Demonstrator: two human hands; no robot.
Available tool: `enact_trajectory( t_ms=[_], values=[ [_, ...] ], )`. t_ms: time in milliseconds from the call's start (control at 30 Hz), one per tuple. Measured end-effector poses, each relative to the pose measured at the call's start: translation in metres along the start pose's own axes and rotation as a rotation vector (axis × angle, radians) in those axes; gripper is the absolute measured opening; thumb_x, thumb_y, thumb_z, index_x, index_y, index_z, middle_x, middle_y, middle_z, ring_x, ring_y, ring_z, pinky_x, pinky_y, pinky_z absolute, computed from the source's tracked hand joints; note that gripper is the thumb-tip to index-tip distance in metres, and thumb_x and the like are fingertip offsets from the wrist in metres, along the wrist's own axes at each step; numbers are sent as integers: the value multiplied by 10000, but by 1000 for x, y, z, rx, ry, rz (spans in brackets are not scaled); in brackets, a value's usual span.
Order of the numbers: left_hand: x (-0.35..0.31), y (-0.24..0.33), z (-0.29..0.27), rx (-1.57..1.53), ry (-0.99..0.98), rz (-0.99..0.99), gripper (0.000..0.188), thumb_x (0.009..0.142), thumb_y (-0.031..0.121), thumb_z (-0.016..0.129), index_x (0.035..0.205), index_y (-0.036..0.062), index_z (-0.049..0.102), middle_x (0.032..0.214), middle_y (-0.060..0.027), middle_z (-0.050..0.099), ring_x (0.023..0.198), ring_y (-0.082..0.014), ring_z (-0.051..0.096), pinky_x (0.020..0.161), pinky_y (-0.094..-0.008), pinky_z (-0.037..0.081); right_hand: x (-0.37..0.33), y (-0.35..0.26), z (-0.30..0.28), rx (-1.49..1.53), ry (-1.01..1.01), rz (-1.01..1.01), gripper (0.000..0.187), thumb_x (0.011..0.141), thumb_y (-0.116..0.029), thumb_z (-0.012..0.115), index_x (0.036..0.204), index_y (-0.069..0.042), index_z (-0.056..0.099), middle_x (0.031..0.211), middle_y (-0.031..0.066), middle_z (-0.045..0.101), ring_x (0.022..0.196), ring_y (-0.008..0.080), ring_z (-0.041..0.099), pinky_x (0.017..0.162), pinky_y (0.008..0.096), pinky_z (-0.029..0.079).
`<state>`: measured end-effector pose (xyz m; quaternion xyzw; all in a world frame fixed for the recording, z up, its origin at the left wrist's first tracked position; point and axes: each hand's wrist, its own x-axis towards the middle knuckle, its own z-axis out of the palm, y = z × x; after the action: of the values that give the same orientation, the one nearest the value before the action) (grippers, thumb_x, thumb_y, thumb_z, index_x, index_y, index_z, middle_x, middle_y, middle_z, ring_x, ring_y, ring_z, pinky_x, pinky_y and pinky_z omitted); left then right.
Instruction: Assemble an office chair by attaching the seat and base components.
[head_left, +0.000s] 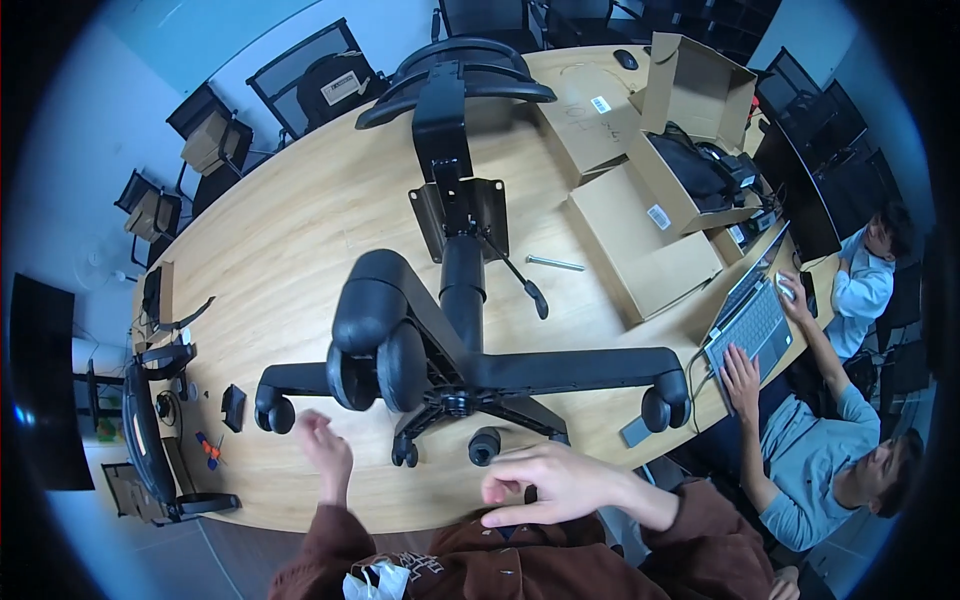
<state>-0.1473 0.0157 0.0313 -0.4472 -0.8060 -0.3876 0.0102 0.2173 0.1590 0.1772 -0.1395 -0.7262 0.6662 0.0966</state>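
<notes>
A black office chair base point(570, 370) lies tipped over on the wooden table, its arms ending in twin-wheel casters. Its gas lift column point(463, 280) runs away from me to a metal seat plate point(487, 215) and a bracket with a dark curved frame. My left hand point(328, 455) is raised just below the left caster point(274, 410), its fingers smeared by motion. My right hand point(560, 480) hovers over the near table edge, thumb apart from the curled fingers, nothing seen between them. Beyond its fingertips sits a short black cylindrical part point(485, 446).
Open cardboard boxes point(640, 245) with cables and black items stand at the right. A person there uses a laptop point(748, 330); another sits farther back. A metal rod point(555, 263) lies mid-table. Chair parts point(150, 430) and an orange-and-blue item point(210, 450) are at the left.
</notes>
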Motion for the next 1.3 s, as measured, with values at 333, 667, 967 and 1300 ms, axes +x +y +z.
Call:
enact_trajectory(
  t_ms=[333,667,967,1300],
  values=[
    [50,204,-81,-657,-290,91,84,980,85,438,919,28,441,822,-74,471,720,-135,447,664,-243,380,45,-66,-31,-308,164,-253,205,924,-211,644,907,-13,595,777,127,589,720,319,632,638,409,510],
    [36,261,-51,-825,-552,-19,116,861,23,661,890,-12,553,827,-91,570,730,-156,517,680,-273,429,55,-62,-12,-121,324,-234,154,877,-106,676,955,-4,593,805,131,603,674,315,633,584,389,513],
    [158,219,-51,-609,-707,-110,139,902,129,690,851,11,636,739,-37,609,611,-88,546,561,-222,444,16,-87,-148,-639,148,-94,57,846,-156,707,818,-109,725,744,25,689,597,183,654,546,278,514],
    [235,172,195,-46,-805,-323,629,778,454,800,1034,-88,608,990,-166,672,928,-235,667,812,-336,543,164,58,-250,-493,532,44,177,906,-127,661,903,36,731,686,118,701,597,139,670,587,282,526]
  ],
)
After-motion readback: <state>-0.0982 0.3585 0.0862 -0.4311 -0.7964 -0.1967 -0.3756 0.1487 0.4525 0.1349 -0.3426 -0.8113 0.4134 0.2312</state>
